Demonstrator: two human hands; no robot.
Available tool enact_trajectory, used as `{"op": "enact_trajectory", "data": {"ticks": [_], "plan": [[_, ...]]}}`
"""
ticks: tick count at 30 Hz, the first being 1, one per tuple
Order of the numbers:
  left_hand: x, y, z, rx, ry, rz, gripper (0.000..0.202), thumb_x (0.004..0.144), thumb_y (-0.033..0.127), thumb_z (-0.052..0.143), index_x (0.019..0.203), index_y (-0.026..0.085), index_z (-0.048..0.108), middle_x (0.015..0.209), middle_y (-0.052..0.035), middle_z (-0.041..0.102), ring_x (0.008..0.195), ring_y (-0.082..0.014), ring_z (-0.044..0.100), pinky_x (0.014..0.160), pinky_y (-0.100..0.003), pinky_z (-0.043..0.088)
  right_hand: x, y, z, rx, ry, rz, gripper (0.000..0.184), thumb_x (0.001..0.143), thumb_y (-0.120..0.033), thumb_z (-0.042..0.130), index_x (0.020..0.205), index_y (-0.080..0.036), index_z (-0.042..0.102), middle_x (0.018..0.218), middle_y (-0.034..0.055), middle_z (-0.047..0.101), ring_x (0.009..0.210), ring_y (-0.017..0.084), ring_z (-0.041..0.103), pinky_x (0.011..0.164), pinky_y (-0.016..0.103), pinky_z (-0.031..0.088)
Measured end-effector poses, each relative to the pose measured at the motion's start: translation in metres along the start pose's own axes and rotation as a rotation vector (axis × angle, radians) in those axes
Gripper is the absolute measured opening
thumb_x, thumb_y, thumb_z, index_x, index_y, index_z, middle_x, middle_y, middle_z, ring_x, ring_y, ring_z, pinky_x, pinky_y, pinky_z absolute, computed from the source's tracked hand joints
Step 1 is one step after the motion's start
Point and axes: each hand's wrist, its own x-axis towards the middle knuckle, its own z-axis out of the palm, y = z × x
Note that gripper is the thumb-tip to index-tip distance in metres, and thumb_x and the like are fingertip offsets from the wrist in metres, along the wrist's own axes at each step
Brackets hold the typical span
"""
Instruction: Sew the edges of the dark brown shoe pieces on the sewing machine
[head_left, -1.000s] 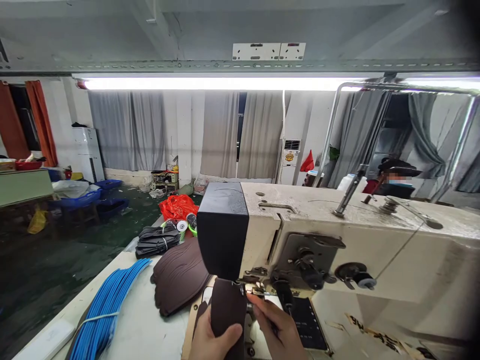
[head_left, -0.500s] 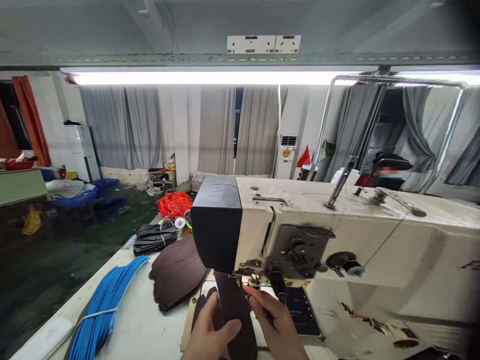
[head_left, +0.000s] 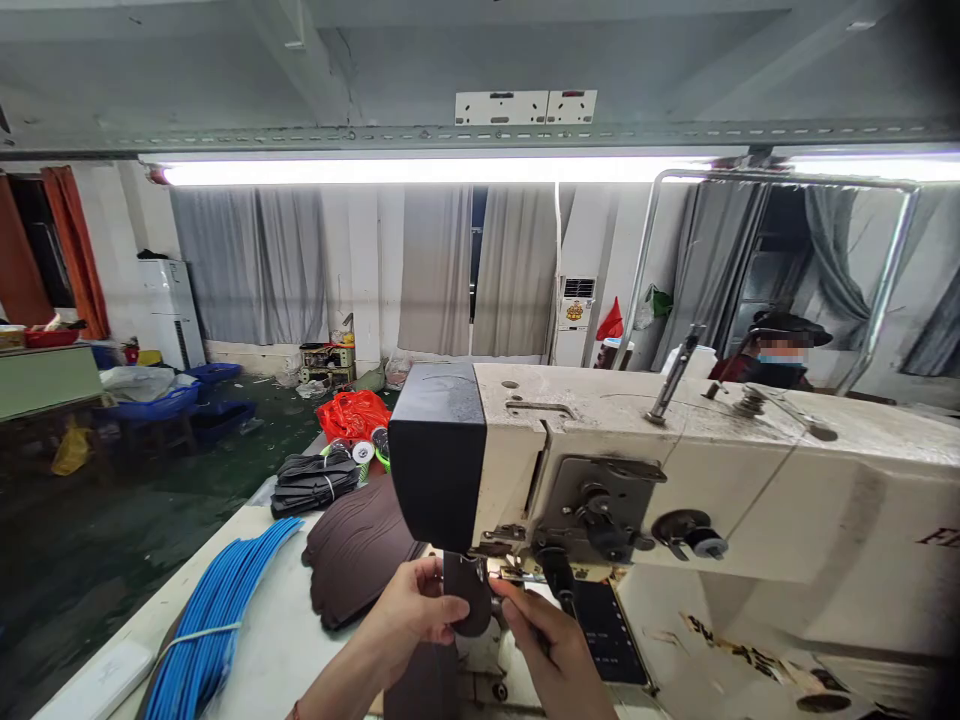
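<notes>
A dark brown fabric piece (head_left: 466, 598) with a rounded end sits under the head of the sewing machine (head_left: 517, 470). My left hand (head_left: 412, 612) pinches its left edge between thumb and fingers. My right hand (head_left: 551, 645) is just right of the needle area, its forefinger reaching toward the presser foot and the other fingers curled. A small dark thing shows among those curled fingers, too little of it to name. More dark fabric (head_left: 424, 682) hangs below my left hand. The needle itself is mostly hidden.
Left of the machine lie a stack of brown stitched pieces (head_left: 360, 550), a tied bundle of blue strips (head_left: 217, 610), a black bundle (head_left: 313, 486) and a red plastic bag (head_left: 352, 415). A control panel (head_left: 611, 635) lies right of my hands. A person (head_left: 780, 350) sits beyond the machine.
My left hand has moved up and slightly left, closer to the machine head. The long fabric length has passed under the head, leaving its rounded end in front. My right hand has barely moved.
</notes>
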Motion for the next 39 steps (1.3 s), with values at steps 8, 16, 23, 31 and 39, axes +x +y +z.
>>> {"op": "enact_trajectory", "data": {"ticks": [8, 16, 23, 31, 39], "plan": [[0.008, -0.018, 0.010, -0.213, 0.171, 0.071, 0.030, 0.057, 0.021, 0.080, 0.084, 0.011, 0.071, 0.086, -0.0091, 0.073, 0.071, -0.0135, 0.065, 0.058, -0.018, 0.047, 0.000, -0.003, 0.000, 0.043, -0.018, 0.065, 0.030, 0.092, -0.036, 0.050, 0.115, -0.027, 0.067, 0.096, 0.0062, 0.073, 0.098, 0.022, 0.066, 0.084, 0.027, 0.052], [-0.001, -0.044, 0.049, -0.514, 0.520, 0.079, 0.031, 0.044, 0.029, 0.089, 0.052, 0.012, 0.064, 0.055, -0.0031, 0.063, 0.054, -0.0125, 0.060, 0.060, -0.023, 0.053, 0.001, -0.008, 0.000, 0.016, 0.036, -0.008, 0.028, 0.091, -0.034, 0.052, 0.108, -0.025, 0.071, 0.096, 0.0071, 0.075, 0.092, 0.021, 0.069, 0.083, 0.028, 0.054], [-0.009, -0.028, 0.029, 0.193, 0.330, 0.304, 0.039, 0.064, 0.054, 0.070, 0.057, 0.019, 0.056, 0.052, 0.0019, 0.055, 0.050, -0.0125, 0.051, 0.049, -0.021, 0.040, 0.002, -0.015, -0.001, 0.076, 0.059, -0.032, 0.026, 0.090, -0.034, 0.053, 0.106, -0.025, 0.072, 0.099, 0.0068, 0.075, 0.093, 0.022, 0.069, 0.084, 0.029, 0.054], [-0.019, 0.022, -0.020, 0.231, -0.116, 0.036, 0.041, 0.058, 0.038, 0.080, 0.089, 0.015, 0.066, 0.079, -0.0049, 0.070, 0.073, -0.0214, 0.064, 0.070, -0.031, 0.048, 0.001, -0.019, 0.001, 0.104, 0.096, -0.012, 0.027, 0.091, -0.034, 0.052, 0.105, -0.025, 0.073, 0.091, 0.0065, 0.075, 0.088, 0.022, 0.070, 0.083, 0.029, 0.054], [-0.043, -0.007, 0.000, 0.003, -0.102, 0.069, 0.042, 0.060, 0.032, 0.081, 0.095, 0.020, 0.061, 0.097, -0.0063, 0.071, 0.094, -0.0255, 0.064, 0.085, -0.034, 0.048, 0.002, -0.021, -0.003, 0.080, 0.051, 0.070, 0.029, 0.092, -0.037, 0.051, 0.106, -0.025, 0.072, 0.100, 0.0066, 0.074, 0.092, 0.023, 0.069, 0.077, 0.027, 0.056]]}}
